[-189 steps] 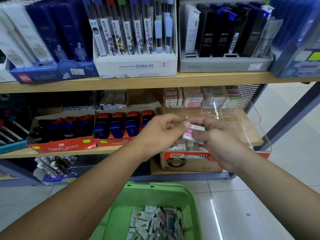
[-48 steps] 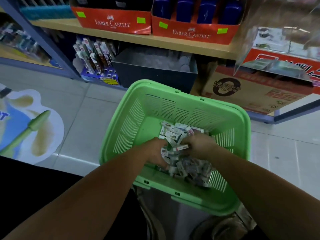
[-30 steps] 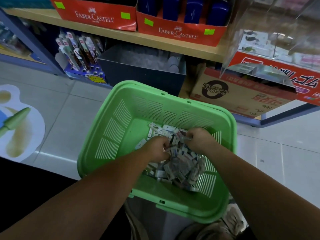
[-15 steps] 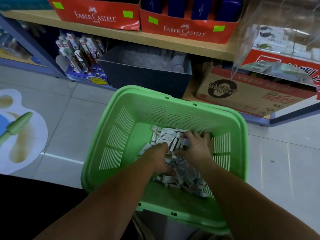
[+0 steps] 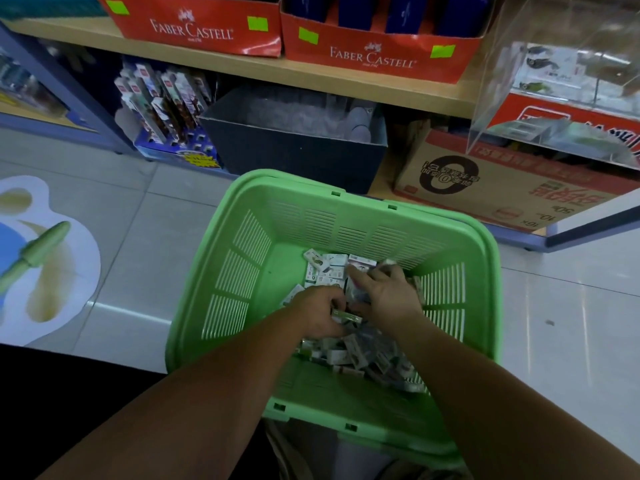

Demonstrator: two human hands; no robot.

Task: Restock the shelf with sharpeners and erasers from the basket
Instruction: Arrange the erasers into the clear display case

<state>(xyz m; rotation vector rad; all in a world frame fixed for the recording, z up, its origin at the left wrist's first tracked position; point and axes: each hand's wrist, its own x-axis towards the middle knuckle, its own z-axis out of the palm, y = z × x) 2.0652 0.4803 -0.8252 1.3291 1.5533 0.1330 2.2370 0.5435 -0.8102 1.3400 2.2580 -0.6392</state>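
Floor [image 5: 145, 265]: pale tiles filled the left and right of the frame.
Shelf [image 5: 242, 65]: a wooden board ran across the top of the frame, carrying two red Faber-Castell boxes [image 5: 374, 57].
Basket [image 5: 242, 271]: green slatted plastic, in the centre of the frame, below the shelf.
Eraser pile [image 5: 329, 268]: small wrapped packets lay heaped on the basket's bottom, towards its right wall, partly under both hands.
Left arm: it rose from the lower left of the frame, over the near rim and down into the basket.
Right arm: it rose from the lower right of the frame, meeting the other arm above the pile.
Left hand [image 5: 320, 315]: back up, its fingers were curled inwards, pinching a small packet [image 5: 347, 317] that jutted towards the right hand.
Right hand [image 5: 389, 296]: palm down on the pile, just beside the left hand; its forefinger lay stretched across the far packets, the other fingers were bent into the heap, and whether they gripped anything could not be told.
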